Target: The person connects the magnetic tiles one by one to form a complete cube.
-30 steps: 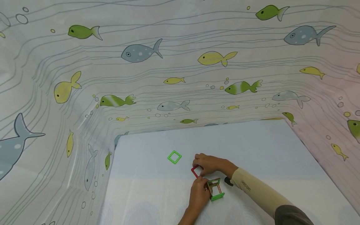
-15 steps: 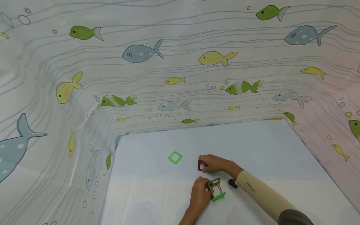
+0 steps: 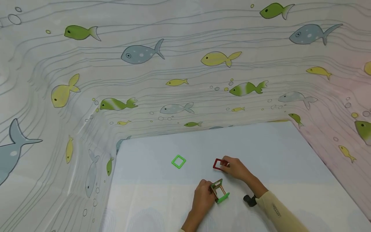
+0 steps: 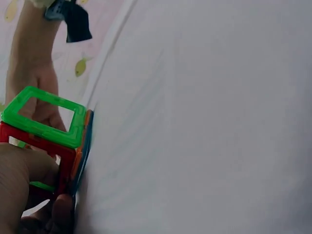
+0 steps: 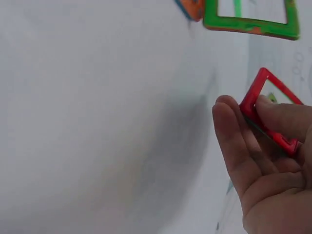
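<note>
My left hand (image 3: 203, 197) grips a small box-like frame of magnetic tiles (image 3: 223, 198) near the front middle of the table. In the left wrist view, its green tile (image 4: 46, 130) faces up, a red tile (image 4: 36, 140) stands at the side under the fingers, and orange and blue edges show on the right. My right hand (image 3: 238, 169) pinches a red square magnetic tile (image 5: 252, 92) between thumb and fingers, behind and to the right of the frame and apart from it. A green square tile (image 3: 175, 158) lies flat on the table, back and left of both hands.
The white table (image 3: 139, 180) runs back to a fabric wall (image 3: 145, 83) printed with fish, which also closes off the left and right sides. A black wrist camera (image 3: 250, 200) sticks out beside the right sleeve (image 3: 278, 209).
My right hand has drawn the red tile away from the left hand, to the right. The left hand still holds the frame, now tilted slightly. The loose green tile stays put.
</note>
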Demonstrator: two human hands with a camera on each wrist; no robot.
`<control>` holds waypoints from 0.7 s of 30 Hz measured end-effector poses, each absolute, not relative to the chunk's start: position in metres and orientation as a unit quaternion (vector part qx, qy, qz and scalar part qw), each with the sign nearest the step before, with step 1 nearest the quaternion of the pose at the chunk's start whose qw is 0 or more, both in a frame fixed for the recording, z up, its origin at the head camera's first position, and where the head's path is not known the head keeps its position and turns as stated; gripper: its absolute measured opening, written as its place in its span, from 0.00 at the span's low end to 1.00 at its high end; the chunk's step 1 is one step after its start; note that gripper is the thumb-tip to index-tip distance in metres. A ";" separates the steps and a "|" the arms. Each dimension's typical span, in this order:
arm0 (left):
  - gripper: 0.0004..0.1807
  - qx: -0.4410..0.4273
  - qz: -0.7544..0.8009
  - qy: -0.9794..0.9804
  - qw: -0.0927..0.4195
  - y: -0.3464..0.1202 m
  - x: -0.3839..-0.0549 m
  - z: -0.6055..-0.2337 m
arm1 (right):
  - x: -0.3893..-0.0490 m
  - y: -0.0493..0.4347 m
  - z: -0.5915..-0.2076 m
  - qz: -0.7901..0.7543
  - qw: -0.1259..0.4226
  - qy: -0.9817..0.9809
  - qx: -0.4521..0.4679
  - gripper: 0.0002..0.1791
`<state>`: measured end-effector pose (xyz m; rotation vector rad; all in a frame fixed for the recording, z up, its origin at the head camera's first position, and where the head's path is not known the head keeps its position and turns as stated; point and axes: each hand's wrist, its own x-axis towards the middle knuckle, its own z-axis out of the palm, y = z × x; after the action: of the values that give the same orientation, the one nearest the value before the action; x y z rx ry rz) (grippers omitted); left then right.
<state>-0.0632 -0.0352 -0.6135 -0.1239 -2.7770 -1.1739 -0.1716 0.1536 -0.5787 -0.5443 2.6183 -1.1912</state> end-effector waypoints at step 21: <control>0.10 -0.059 -0.408 -0.907 0.083 -0.045 -0.059 -0.610 | -0.087 0.190 -0.585 -0.499 0.033 0.863 -0.066 0.11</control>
<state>-0.0594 -0.0453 -0.6100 -0.1753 -2.7086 -1.2177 -0.0874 0.1904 -0.5852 -0.2033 2.6564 -1.5353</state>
